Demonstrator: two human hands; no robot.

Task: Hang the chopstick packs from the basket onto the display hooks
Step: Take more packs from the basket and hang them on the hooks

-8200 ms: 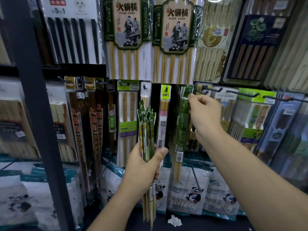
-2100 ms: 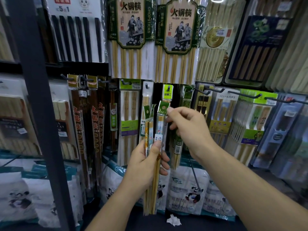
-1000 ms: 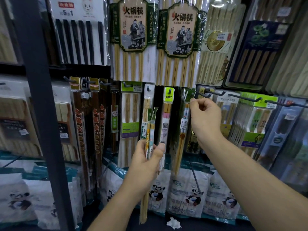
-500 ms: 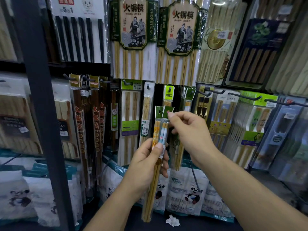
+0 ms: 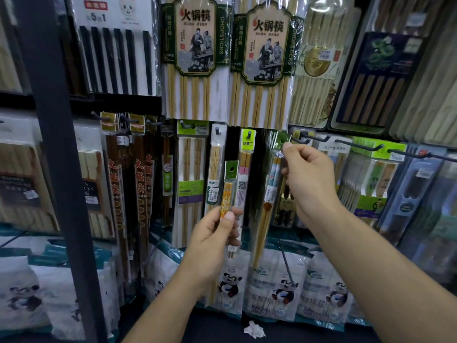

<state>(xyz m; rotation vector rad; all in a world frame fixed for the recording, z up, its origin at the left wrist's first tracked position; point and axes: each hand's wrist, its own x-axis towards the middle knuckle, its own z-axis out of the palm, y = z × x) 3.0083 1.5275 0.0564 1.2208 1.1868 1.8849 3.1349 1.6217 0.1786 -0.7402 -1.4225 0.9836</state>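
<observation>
While hands [image 5: 212, 233] [image 5: 309, 179] grip packs [image 5: 226, 196] [image 5: 270, 191], crowded hooks [image 5: 356, 144] ahead

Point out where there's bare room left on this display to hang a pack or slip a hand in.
Long black hook prongs right of the right hand stick out bare ahead of their packs. A dark gap lies between the narrow white pack and the lime-header pack. Crowded: the brown packs at left overlap.

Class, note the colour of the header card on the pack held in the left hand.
Green; the header card shows best in the head view.
</observation>
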